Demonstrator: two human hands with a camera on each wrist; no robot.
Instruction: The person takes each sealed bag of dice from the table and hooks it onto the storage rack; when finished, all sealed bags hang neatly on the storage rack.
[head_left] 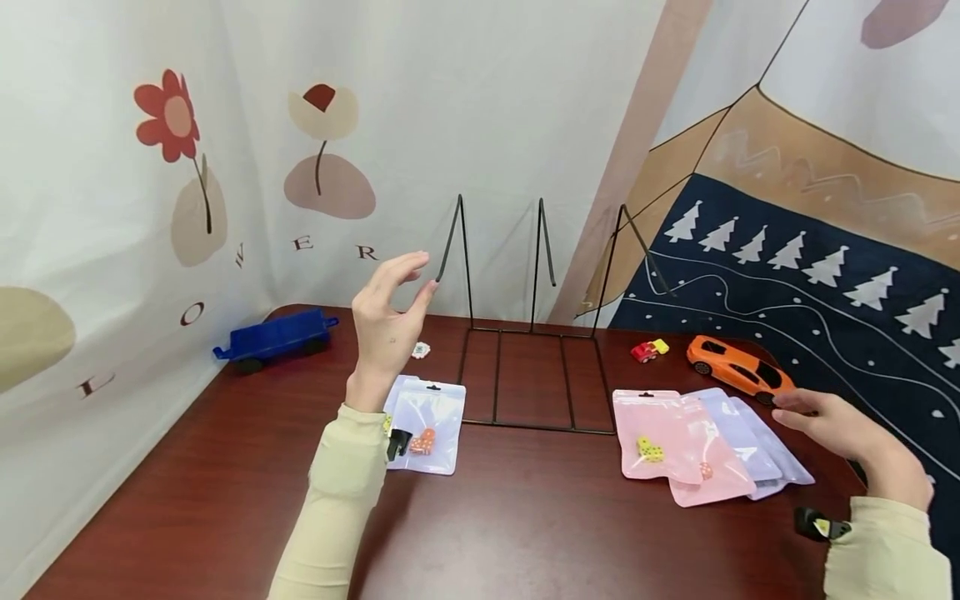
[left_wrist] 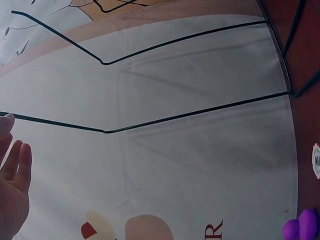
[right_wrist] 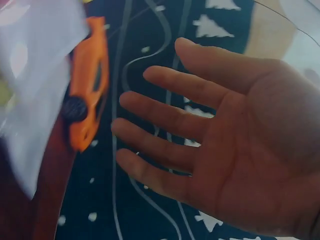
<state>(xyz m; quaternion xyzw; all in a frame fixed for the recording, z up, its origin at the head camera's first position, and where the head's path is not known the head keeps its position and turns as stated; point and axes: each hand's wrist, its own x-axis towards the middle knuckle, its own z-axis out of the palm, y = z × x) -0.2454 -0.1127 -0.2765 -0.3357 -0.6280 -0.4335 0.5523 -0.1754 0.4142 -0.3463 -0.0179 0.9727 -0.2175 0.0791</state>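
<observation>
My left hand (head_left: 386, 321) is raised at the free end of the left prong of a black wire rack (head_left: 495, 379). Its thumb and index finger are bent, with a gap between them; in the left wrist view a fingertip overlaps the prong's end. Below that wrist lie pale lilac zip pouches (head_left: 446, 408), the top one with orange dice inside. My right hand (head_left: 862, 433) hovers at the right beside an orange toy car (head_left: 738, 367) and holds nothing. The right wrist view shows its fingers spread. Near it, pink pouches (head_left: 637, 417) overlap lilac pouches (head_left: 776, 454).
A blue toy trailer (head_left: 277, 337) stands at the back left by the curtain. A small white chip (head_left: 421, 350) lies left of the rack, with a purple object (left_wrist: 302, 226) near it. A red and yellow toy vehicle (head_left: 648, 350) sits right of the rack. Printed cloth hangs behind the table.
</observation>
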